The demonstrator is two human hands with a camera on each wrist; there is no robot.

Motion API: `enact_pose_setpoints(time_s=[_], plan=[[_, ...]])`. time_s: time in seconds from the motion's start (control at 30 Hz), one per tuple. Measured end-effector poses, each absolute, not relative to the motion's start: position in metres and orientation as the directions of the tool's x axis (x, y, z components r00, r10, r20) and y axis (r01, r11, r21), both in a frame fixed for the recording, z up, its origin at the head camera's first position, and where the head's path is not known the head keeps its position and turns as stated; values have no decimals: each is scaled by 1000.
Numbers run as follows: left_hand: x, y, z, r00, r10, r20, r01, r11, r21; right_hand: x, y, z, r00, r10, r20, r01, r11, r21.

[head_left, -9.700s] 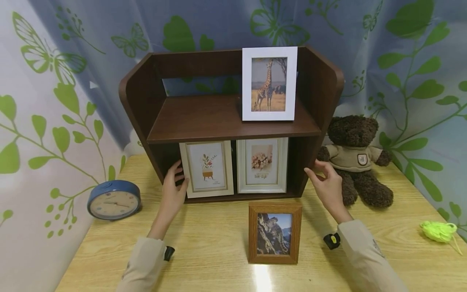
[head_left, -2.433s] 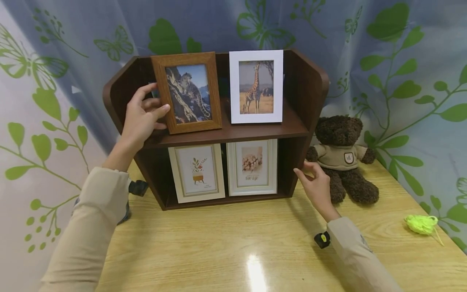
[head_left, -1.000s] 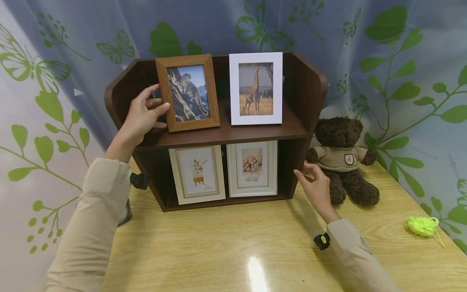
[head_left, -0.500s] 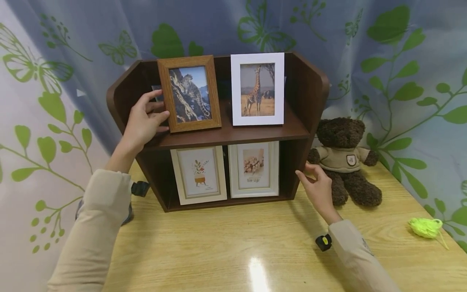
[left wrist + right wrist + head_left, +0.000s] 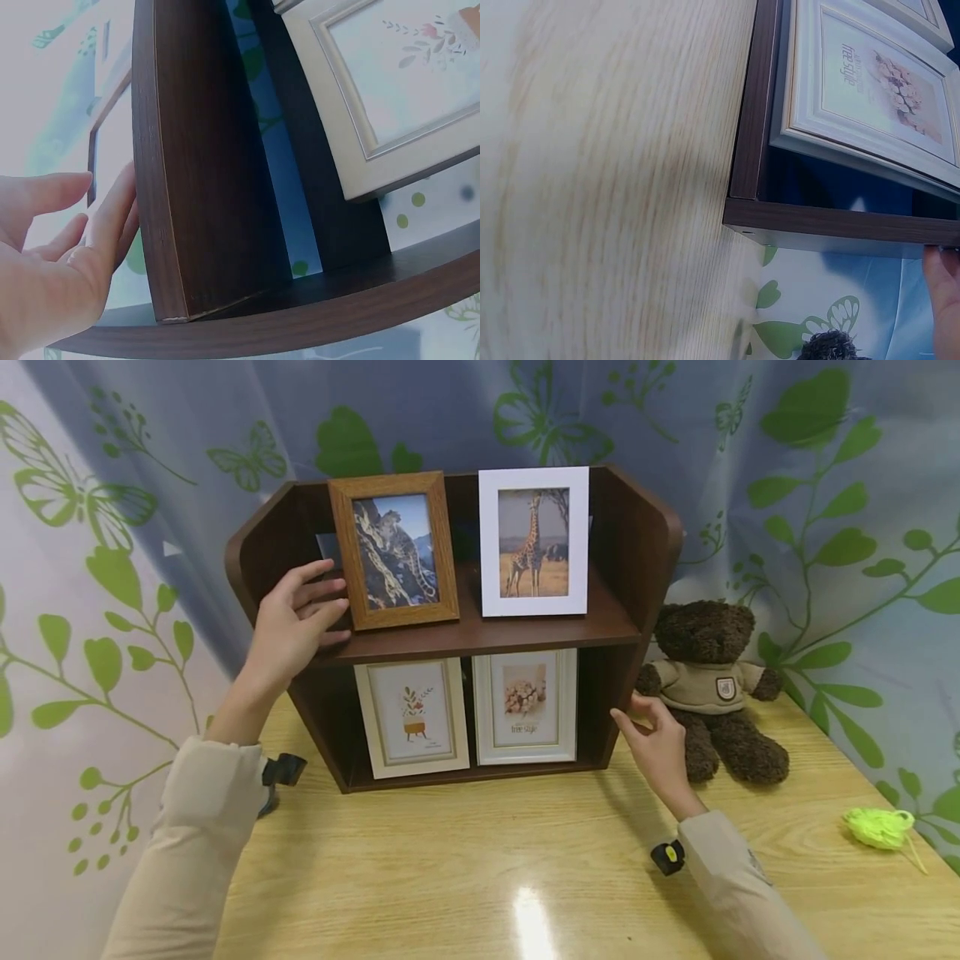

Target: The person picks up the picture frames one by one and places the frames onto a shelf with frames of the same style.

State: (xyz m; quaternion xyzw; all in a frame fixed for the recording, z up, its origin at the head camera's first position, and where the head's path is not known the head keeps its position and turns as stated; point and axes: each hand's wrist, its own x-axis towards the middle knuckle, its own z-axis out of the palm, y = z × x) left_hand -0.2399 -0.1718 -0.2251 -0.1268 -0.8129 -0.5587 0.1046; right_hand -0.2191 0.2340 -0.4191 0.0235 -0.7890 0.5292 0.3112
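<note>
A dark brown two-tier shelf (image 5: 480, 642) stands on the table. On its upper tier, a brown wooden picture frame (image 5: 444, 552) with a snow leopard picture leans at the left. Beside the frame's left edge is my left hand (image 5: 288, 631), fingers spread and fingertips close to the wood; the left wrist view shows the same hand (image 5: 64, 255) with thumb and fingers apart. My right hand (image 5: 660, 747) grips the shelf's right side panel near the bottom, thumb at the front edge. A white giraffe picture frame (image 5: 489, 543) stands right of the wooden one.
The lower tier holds a cream plant picture frame (image 5: 367, 718) and a white flower picture frame (image 5: 483, 710). A brown teddy bear (image 5: 705, 635) sits right of the shelf, bright yellow-green yarn (image 5: 879, 828) farther right. Patterned curtains (image 5: 442, 410) hang behind.
The wooden picture frame has gone from the table to the upper tier's left side, carried by my left hand. In the last half second that hand has slid slightly lower; the right hand stays put.
</note>
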Motion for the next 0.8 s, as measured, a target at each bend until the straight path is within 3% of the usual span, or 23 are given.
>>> enact_pose_setpoints(time_s=[0.53,0.8], plan=[[-209,-179,-249,-902,106,418,428,96,899,-201,221,-396,-813,283,508,-342,475,-811],[-190,-182,-270,-884,131,449,460,71,885,-200,220,-394,-817,281,504,-334,483,-810]])
